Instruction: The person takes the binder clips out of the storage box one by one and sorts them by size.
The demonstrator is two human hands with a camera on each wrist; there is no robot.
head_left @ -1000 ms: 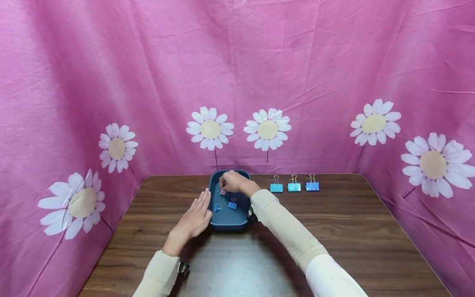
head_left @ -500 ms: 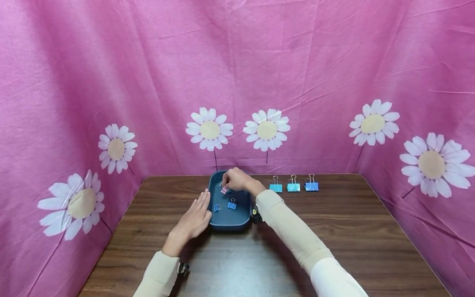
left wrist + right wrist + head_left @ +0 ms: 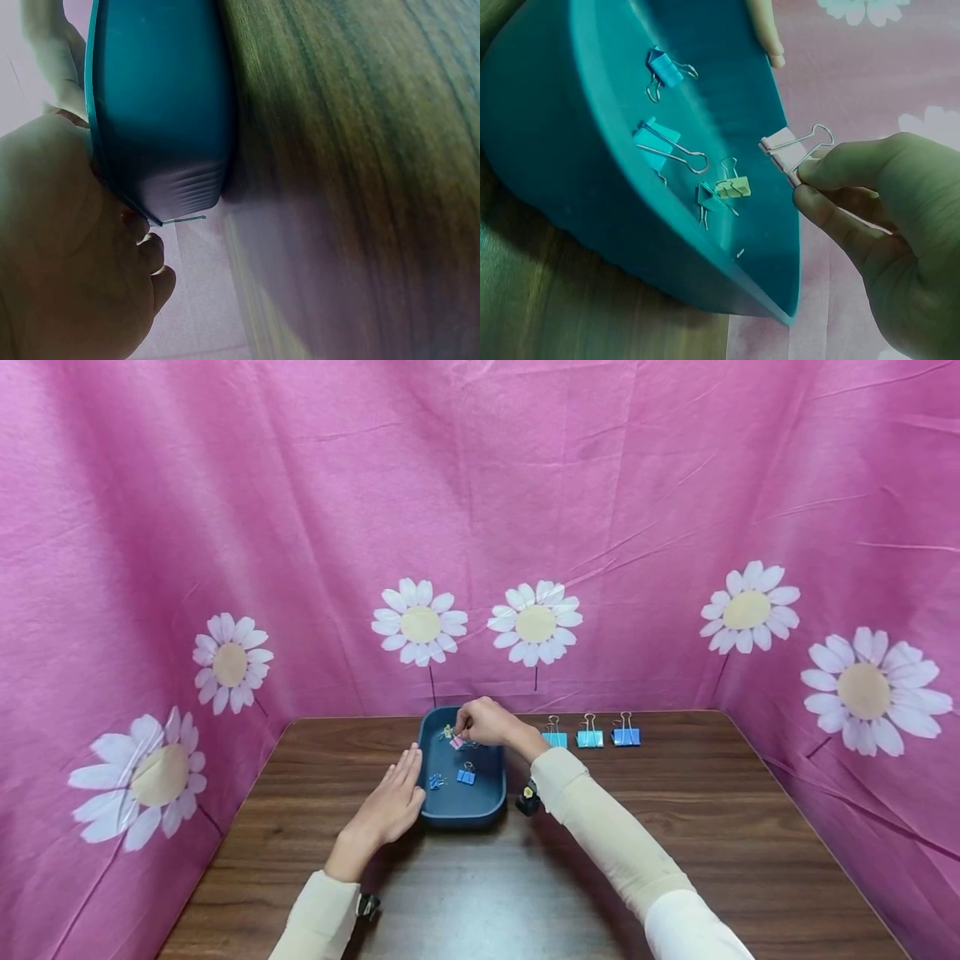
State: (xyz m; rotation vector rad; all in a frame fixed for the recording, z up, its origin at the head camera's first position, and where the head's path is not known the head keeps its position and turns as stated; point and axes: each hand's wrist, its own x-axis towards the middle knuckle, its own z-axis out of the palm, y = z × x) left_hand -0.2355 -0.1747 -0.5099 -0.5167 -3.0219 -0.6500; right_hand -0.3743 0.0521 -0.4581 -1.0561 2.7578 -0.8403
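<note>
A: What is recorded as worn?
B: A cream left sleeve (image 3: 321, 910) and a cream right sleeve (image 3: 607, 833), the latter extended by a white upper section (image 3: 693, 928).
A: Any devices?
B: A black left wrist unit (image 3: 367, 906) is noted; the black right wrist unit (image 3: 528, 800) is apparently marked with yellow.

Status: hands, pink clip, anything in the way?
Right hand pinches pink clip over tray. Left hand at tray's left rim. Nothing visibly blocking the clip.

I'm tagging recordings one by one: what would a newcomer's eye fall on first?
Probably the pink backdrop with big white daisies, behind the wooden table. Then the pink clip, pinched in the right grip over the blue tray, and three larger bluish clips in a row right of it.
</note>
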